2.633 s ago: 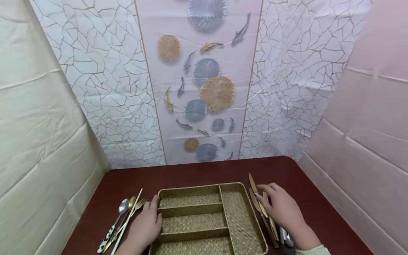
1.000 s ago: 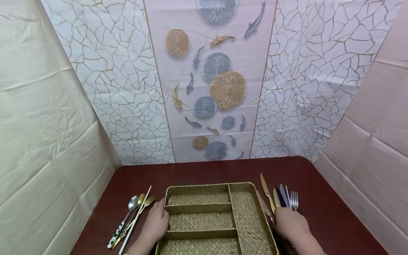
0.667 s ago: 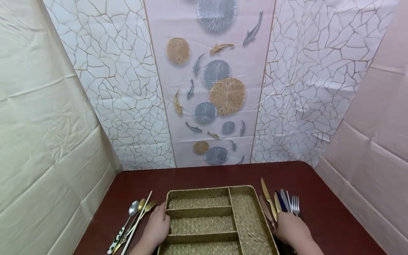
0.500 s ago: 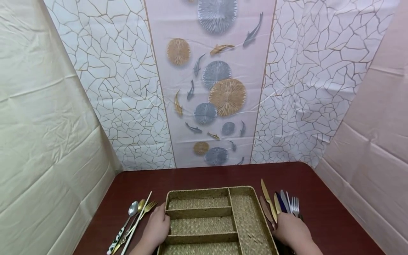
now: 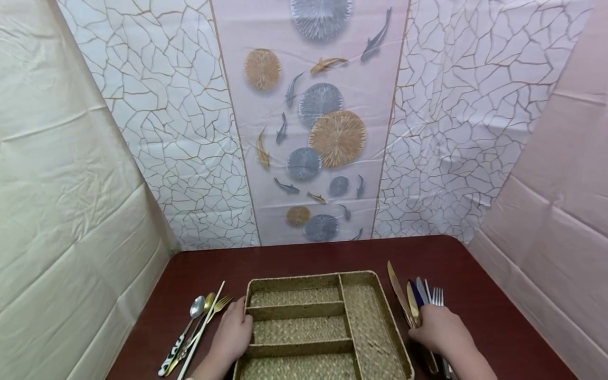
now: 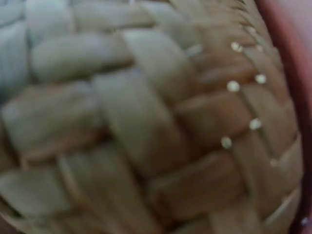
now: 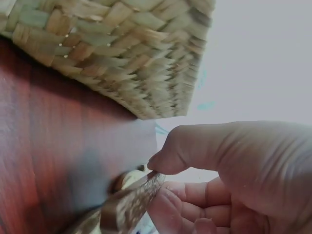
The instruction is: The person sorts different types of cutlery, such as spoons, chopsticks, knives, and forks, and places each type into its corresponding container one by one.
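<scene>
My left hand holds the left side of a woven cutlery tray, its thumb at the rim. The left wrist view shows only the tray's woven wall up close. To the right of the tray, my right hand pinches a copper-coloured knife by its handle. In the right wrist view, thumb and fingertips meet on the patterned handle, tilted above the table. The knife overlaps a gold knife in the head view. Beside that hand lie knives with gold, dark blue and silver blades, and a silver fork.
Left of the tray lie a silver spoon with a black-and-white handle, a gold spoon, a gold fork and white chopsticks. Patterned cloth hangs behind the dark red table.
My right hand has moved down to the cutlery and taken the copper-coloured knife by its handle. Its blade has shifted away from the tray, over the gold knife. My left hand stays at the tray.
</scene>
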`<state>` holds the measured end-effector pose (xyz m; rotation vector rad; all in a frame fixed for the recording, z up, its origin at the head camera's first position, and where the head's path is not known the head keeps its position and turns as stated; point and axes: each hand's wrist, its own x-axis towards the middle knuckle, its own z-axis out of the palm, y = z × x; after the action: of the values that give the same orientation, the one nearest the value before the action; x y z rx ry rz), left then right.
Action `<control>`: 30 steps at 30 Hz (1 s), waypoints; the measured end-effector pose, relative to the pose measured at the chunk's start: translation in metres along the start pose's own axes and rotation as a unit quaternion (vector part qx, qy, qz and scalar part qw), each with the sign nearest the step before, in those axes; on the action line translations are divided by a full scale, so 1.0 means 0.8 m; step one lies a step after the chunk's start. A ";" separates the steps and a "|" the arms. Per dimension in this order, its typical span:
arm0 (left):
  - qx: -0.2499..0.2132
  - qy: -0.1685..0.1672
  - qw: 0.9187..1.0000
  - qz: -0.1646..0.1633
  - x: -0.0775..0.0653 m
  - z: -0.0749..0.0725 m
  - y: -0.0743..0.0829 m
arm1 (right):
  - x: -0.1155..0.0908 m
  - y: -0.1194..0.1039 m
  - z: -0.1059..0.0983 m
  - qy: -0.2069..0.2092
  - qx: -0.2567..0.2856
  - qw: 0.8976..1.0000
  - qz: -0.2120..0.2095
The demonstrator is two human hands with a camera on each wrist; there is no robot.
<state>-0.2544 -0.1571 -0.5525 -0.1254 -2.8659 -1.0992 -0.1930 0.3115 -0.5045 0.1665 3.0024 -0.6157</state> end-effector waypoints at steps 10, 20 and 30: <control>0.001 0.004 1.000 0.001 0.010 0.002 0.000 | 0.000 -0.009 -0.022 0.018 0.033 0.999 -0.017; 0.000 0.008 1.000 0.000 0.011 0.002 0.000 | -0.004 -0.058 -0.025 0.041 0.039 0.996 -0.065; -0.003 0.006 1.000 -0.006 0.013 0.007 -0.004 | 0.000 -0.103 0.000 0.005 0.055 0.996 -0.068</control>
<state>-0.2654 -0.1553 -0.5578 -0.1014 -2.8568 -1.1080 -0.2027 0.2359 -0.4722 -0.0285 3.0082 -0.7965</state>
